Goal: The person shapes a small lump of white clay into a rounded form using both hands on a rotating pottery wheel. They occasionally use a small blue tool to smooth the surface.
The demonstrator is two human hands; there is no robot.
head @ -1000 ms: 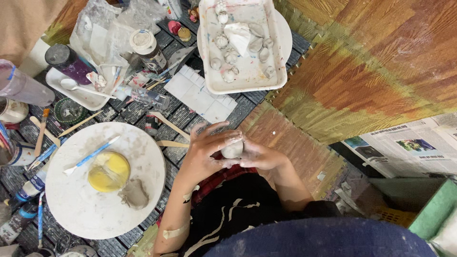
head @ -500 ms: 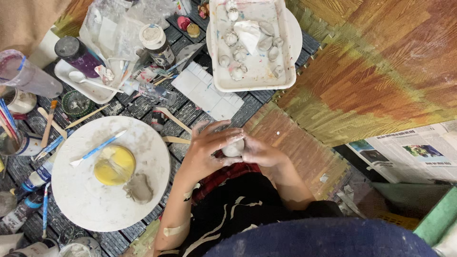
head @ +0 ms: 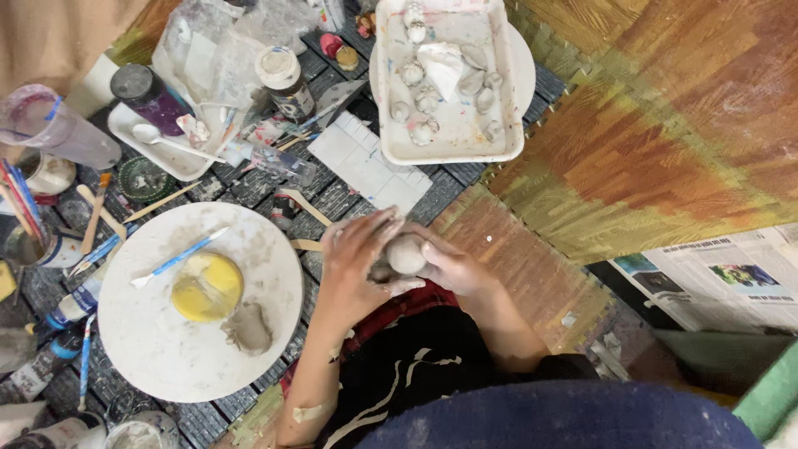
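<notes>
Grey, rounded lump of wet clay (head: pixel 406 253) cupped between left hand (head: pixel 359 259) and right hand (head: pixel 449 268), both closed around it (shaping step, apparently); further smoothing likely needs gentle, even pressure.

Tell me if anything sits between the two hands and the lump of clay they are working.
Nothing visible does. The left hand and the right hand both cup the pale clay ball directly, skin on clay. The wooden stick and the round board lie off to the side, clear of the grip.
</notes>
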